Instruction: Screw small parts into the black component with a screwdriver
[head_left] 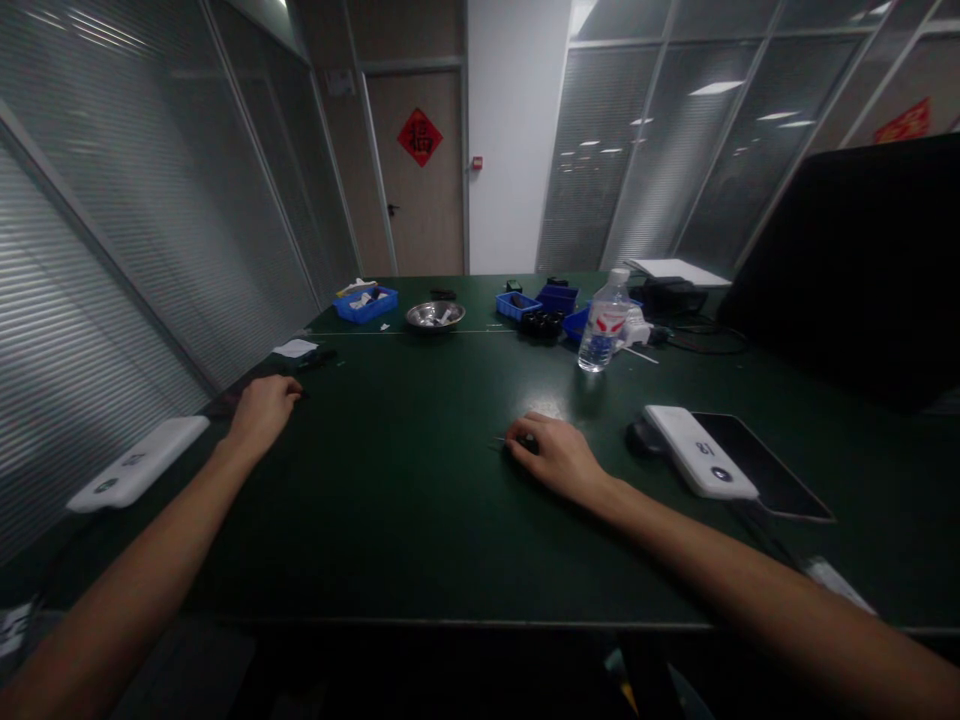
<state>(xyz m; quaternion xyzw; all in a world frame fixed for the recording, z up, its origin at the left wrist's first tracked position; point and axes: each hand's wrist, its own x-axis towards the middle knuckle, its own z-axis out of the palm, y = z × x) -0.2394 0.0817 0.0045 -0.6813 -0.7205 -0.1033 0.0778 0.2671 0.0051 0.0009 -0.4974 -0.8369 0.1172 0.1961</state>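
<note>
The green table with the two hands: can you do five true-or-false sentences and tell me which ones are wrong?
1. The left hand and right hand are both nearer the camera than the metal bowl. True.
2. The clear bottle stands on the green table. True.
3. The right hand grips the clear bottle. False: they are apart; a small dark thing shows at the hand's fingers.
4. The metal bowl is right of the clear bottle. False: it is left of it.
5. A red diamond sign hangs on the door. True.

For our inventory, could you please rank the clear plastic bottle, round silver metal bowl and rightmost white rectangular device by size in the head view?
White device, largest
Bottle
Bowl, smallest
Real sizes unsure: depths differ.
</note>
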